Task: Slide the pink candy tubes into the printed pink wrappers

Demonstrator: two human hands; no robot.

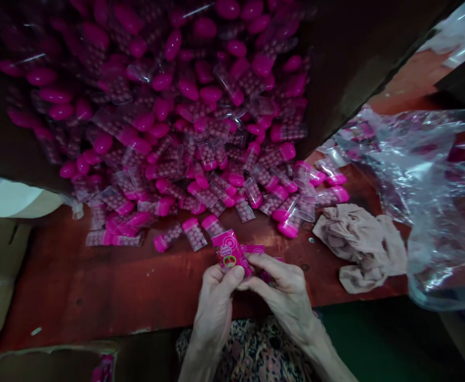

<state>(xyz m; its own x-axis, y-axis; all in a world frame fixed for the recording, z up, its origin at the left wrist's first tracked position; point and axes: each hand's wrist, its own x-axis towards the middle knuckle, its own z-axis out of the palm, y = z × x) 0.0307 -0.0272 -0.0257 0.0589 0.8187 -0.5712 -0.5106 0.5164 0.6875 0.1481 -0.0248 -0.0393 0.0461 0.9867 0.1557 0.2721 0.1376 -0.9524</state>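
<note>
My left hand [215, 294] pinches a small pink printed label [226, 246] between thumb and fingers, above the table's front part. The label carries round swirls and a small picture with green and red in it. My right hand [284, 284] meets it from the right, with thumb and forefinger closed at the label's lower right edge. More pink printed pieces [255, 248] show behind and under the right hand, partly hidden by it. Just beyond the labels lie small clear tubes of pale pink balls with bright pink caps, one such tube [195, 233] being nearest.
A big heap of capped tubes [200, 143] spills from a dark box [347, 58] onto the red-brown table [137, 286]. On the right lie a crumpled cloth [362, 244] and a clear plastic bag [427, 175]. An open carton [53, 366] holding something pink stands below the table's front edge.
</note>
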